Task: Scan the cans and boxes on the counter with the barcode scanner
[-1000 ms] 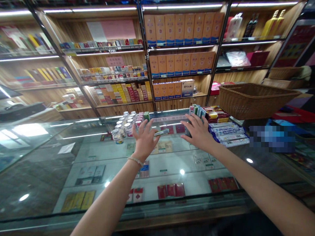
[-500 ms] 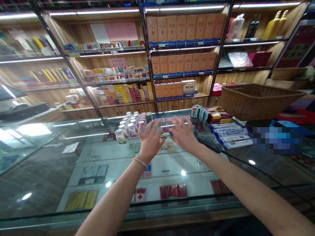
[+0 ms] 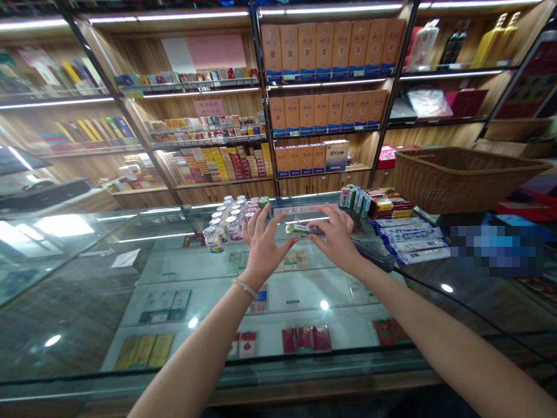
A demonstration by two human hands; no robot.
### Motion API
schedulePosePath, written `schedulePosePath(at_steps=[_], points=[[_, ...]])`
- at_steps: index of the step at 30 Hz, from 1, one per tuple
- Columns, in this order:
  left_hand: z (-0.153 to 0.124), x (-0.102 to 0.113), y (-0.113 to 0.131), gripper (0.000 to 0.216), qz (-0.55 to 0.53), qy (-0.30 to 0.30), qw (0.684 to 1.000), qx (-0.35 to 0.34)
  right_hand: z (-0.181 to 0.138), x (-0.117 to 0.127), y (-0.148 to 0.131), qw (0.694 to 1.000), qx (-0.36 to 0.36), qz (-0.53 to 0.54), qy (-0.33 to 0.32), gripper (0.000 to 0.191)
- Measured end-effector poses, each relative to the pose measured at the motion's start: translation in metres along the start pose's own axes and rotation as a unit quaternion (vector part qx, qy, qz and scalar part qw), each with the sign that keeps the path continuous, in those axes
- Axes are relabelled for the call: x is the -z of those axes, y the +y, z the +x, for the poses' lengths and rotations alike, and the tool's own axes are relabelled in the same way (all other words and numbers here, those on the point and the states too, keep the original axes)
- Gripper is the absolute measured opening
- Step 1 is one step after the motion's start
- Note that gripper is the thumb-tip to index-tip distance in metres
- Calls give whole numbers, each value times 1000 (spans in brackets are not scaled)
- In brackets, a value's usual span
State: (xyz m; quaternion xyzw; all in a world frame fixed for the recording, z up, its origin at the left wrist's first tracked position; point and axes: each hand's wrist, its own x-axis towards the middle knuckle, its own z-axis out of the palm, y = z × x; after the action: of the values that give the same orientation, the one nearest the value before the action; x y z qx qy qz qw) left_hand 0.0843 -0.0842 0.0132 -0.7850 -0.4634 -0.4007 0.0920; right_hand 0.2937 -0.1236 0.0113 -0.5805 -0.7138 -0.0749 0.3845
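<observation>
My right hand [image 3: 336, 239] pinches the right end of a small, long green-and-white pack [image 3: 299, 230] between thumb and fingers, over the glass counter [image 3: 261, 273]. What the pack contains cannot be read. To its left, my left hand [image 3: 264, 247] is open, with thumb and fingers spread apart and nothing in it. Several small bottles with white lids [image 3: 213, 239] stand left of my left hand. Pink and green small containers [image 3: 263, 203] are grouped behind it, partly hidden by the fingers. A dark handheld scanner [image 3: 374, 255] with a cable lies beside my right forearm.
Small upright packs [image 3: 354, 200], red-and-yellow packets [image 3: 389, 204] and blue-and-white packets [image 3: 411, 239] lie at the right. Beyond them stands a wicker basket [image 3: 465, 180]. White paper [image 3: 126, 258] lies at the left. Shelves with orange boxes [image 3: 322, 52] line the back.
My hands have moved slightly apart. The green-and-white pack has turned and shows more of its long side, with its right end in my right hand. My left fingers have spread away from it.
</observation>
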Motion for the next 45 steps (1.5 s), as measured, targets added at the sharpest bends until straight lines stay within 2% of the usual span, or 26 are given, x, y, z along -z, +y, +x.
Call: schedulePosePath(at_steps=[5, 12, 17, 23, 29, 45], points=[[1, -1, 1, 33, -13, 9, 1000, 14, 1, -2, 5, 997, -48, 63, 4, 19], [2, 1, 4, 19, -28, 10, 999, 29, -1, -12, 5, 997, -27, 73, 3, 14], [2, 1, 4, 17, -49, 14, 998, 29, -4, -17, 6, 999, -7, 51, 5, 12], [2, 4, 6, 17, -46, 8, 999, 18, -5, -11, 2, 999, 26, 28, 18, 17], [-1, 6, 6, 14, -22, -33, 999, -24, -2, -3, 0, 998, 34, 6, 49, 19], [-4, 5, 6, 11, -3, -82, 995, -62, -5, -7, -1, 997, 60, -44, 4, 14]])
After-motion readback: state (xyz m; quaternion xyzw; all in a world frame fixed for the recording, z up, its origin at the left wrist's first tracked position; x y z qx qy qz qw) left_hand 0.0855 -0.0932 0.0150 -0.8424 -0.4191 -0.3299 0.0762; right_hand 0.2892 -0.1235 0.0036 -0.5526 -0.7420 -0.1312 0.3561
